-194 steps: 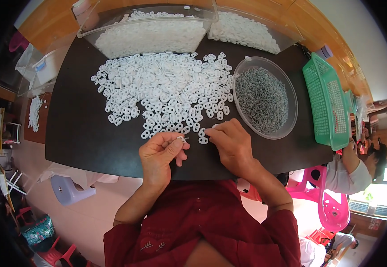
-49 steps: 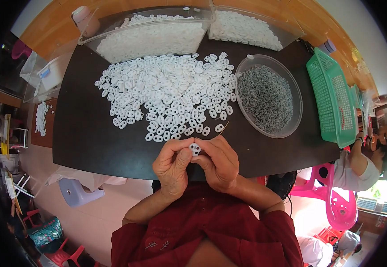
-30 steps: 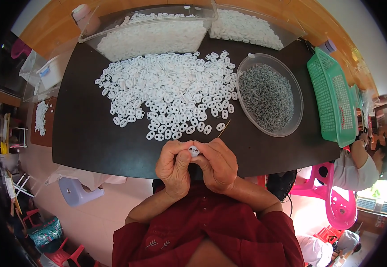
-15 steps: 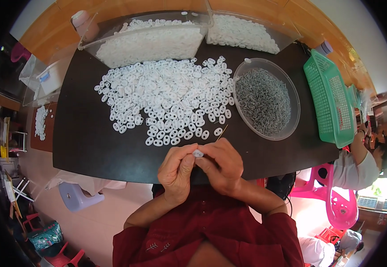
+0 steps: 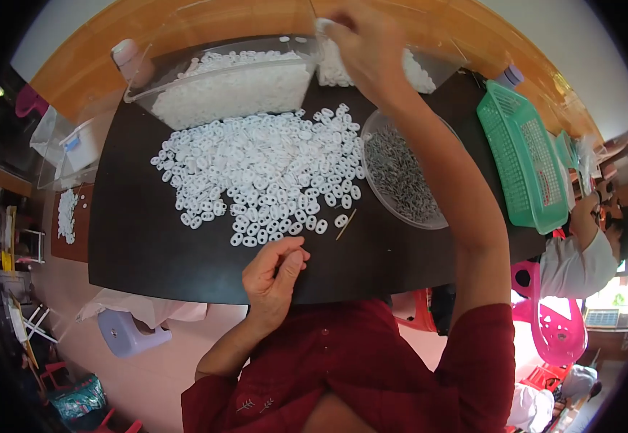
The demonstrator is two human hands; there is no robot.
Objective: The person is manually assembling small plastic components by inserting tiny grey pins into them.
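My right hand [image 5: 371, 54] reaches over the clear bin of white pieces [image 5: 420, 78] at the back, fingers pinched on a small white piece [image 5: 323, 24] whose details are blurred. Near the table's front edge my left hand [image 5: 274, 270] is curled closed, thumb against the index finger; whatever it may hold is hidden. Just beyond it spreads a large heap of white oval two-hole pieces [image 5: 256, 159]. A thin yellowish stick [image 5: 345, 224] lies on the dark table [image 5: 400, 267], close to a loose oval piece [image 5: 340, 221].
Under my right forearm stands a round clear tub [image 5: 380, 198] of small grey screw-like parts [image 5: 400, 173]. A larger clear bin [image 5: 231, 90] of white pieces is at the back left. A green basket [image 5: 523, 159] stands at right; a person [image 5: 581, 263] sits beyond.
My hands have parted. The right has swung up and away to the back bin, with the white piece at its fingertips. The stick from my right hand now lies on the table.
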